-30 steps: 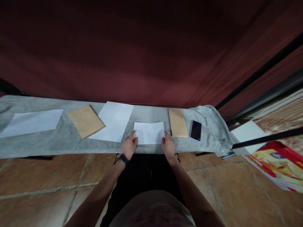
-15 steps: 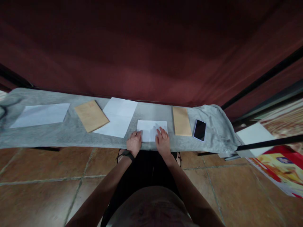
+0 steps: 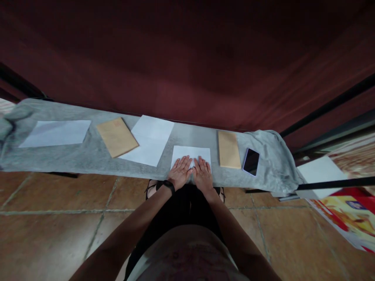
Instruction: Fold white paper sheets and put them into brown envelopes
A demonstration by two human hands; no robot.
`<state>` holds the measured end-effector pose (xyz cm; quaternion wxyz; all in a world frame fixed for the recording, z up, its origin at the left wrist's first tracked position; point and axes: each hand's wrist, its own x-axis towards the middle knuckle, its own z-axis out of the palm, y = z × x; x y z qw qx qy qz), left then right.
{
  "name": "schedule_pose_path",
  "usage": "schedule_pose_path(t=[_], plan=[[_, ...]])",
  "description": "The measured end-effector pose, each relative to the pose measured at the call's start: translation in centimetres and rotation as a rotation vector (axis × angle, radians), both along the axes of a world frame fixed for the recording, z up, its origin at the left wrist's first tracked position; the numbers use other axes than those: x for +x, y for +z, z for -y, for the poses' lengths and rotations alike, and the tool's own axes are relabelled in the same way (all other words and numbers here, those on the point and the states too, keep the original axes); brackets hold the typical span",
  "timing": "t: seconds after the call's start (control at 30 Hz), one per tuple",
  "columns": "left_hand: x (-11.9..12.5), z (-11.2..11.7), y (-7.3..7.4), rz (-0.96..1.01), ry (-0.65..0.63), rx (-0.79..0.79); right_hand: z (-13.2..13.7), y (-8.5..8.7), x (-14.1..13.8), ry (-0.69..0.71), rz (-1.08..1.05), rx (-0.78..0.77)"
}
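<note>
A folded sheet of white paper [image 3: 191,151] lies on the grey cloth cover [image 3: 140,171] right in front of me. Flat on its left half rests my left hand [image 3: 180,171], fingers stretched out. My right hand [image 3: 202,173] presses flat on the right half, its fingers slightly spread. The two thumbs nearly meet at the middle, and the paper's near part is hidden under both palms. Just right of the sheet lies a brown envelope [image 3: 229,149]. On the left, another brown envelope [image 3: 117,136] overlaps a larger creased white sheet [image 3: 150,138].
A phone [image 3: 251,161] lies right of the near envelope, beside bunched cloth. Farther left is another white sheet [image 3: 58,132]. A dark red curtain [image 3: 187,93] hangs behind the narrow table. Black metal bars [image 3: 336,183] and a red-and-yellow printed box [image 3: 348,214] are at the right.
My left hand has moved from the paper's left edge inward and flattened on it. My right hand has flattened too, and the hands are now side by side. The view has shifted slightly.
</note>
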<state>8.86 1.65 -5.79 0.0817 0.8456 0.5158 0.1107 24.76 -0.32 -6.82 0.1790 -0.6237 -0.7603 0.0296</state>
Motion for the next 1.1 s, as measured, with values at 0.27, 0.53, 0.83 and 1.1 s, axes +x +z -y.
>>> schedule_pose_path(t=[0.27,0.53,0.83,1.1], plan=[[0.4,-0.4,0.0,-0.023,0.013,0.009,-1.2,0.4,1.2,-0.055,0.02,-0.053],[1.1,-1.1,-0.2,-0.014,-0.088,0.035,-4.1,0.4,-0.3,0.036,0.014,-0.148],[0.7,-2.7,0.1,-0.022,-0.054,-0.043,-6.1,-0.5,0.9,-0.018,0.014,-0.077],[-0.2,-5.8,-0.2,-0.024,0.028,-0.048,-7.3,-0.7,1.3,-0.075,0.007,-0.044]])
